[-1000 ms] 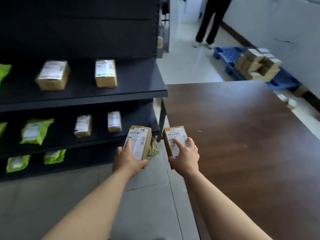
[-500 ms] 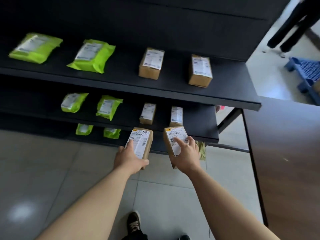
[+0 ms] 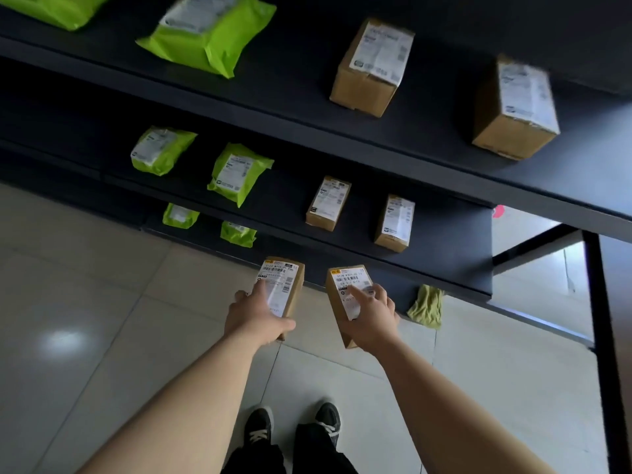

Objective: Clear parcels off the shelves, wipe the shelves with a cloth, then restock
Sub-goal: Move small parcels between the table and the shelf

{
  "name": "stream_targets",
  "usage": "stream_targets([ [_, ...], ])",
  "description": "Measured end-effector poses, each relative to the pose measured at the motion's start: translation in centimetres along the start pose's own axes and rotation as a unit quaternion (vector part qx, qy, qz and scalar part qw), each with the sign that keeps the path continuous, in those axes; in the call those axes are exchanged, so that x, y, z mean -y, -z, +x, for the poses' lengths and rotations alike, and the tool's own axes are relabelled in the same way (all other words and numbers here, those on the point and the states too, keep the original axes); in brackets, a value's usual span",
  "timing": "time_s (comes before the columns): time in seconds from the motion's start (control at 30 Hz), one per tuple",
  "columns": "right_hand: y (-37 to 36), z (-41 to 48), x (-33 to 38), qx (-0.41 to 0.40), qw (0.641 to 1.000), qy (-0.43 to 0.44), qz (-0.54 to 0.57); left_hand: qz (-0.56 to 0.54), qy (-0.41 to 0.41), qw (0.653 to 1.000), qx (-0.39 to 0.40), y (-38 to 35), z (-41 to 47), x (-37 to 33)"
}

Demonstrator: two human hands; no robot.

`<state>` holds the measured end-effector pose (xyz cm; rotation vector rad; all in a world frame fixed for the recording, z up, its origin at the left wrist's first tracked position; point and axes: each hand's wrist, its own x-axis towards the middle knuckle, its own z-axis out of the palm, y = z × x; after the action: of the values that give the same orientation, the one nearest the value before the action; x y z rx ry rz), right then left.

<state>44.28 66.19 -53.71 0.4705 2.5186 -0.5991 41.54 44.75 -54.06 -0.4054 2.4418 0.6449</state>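
My left hand [image 3: 254,316] grips a small labelled cardboard parcel [image 3: 285,283], and my right hand [image 3: 371,319] grips a second one [image 3: 343,285]. Both parcels hang side by side just in front of the bottom shelf [image 3: 376,289] of a black shelving unit. A yellow-green cloth [image 3: 425,305] lies on that bottom shelf to the right of my hands. The middle shelf [image 3: 444,254] carries two small cardboard parcels [image 3: 328,203] [image 3: 395,218] and green bag parcels [image 3: 237,172]. Two larger cardboard boxes [image 3: 372,66] [image 3: 516,107] and green bags [image 3: 212,32] sit on the upper shelf [image 3: 427,145].
Two small green bags [image 3: 179,215] [image 3: 237,233] lie at the left of the bottom shelf. A dark table edge [image 3: 612,336] with a black leg runs down the right side. Pale floor tiles [image 3: 102,319] and my black shoes [image 3: 294,425] are below.
The view has swung left and down from the brown table to the shelves. Both hands keep hold of their parcels and have come closer to the bottom shelf.
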Motion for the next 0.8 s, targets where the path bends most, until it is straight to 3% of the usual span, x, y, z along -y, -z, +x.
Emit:
stream_targets([
  [0.4, -13.0, 16.4, -6.0, -0.010, 0.999, 0.001, -0.031, -0.011, -0.024, 1.000, -0.004, -13.3, 17.3, 3.0],
  [0.8, -21.9, 32.5, -11.8, -0.140, 0.990, -0.027, -0.013, -0.027, -0.105, 0.993, -0.046, -24.0, 34.7, 1.8],
])
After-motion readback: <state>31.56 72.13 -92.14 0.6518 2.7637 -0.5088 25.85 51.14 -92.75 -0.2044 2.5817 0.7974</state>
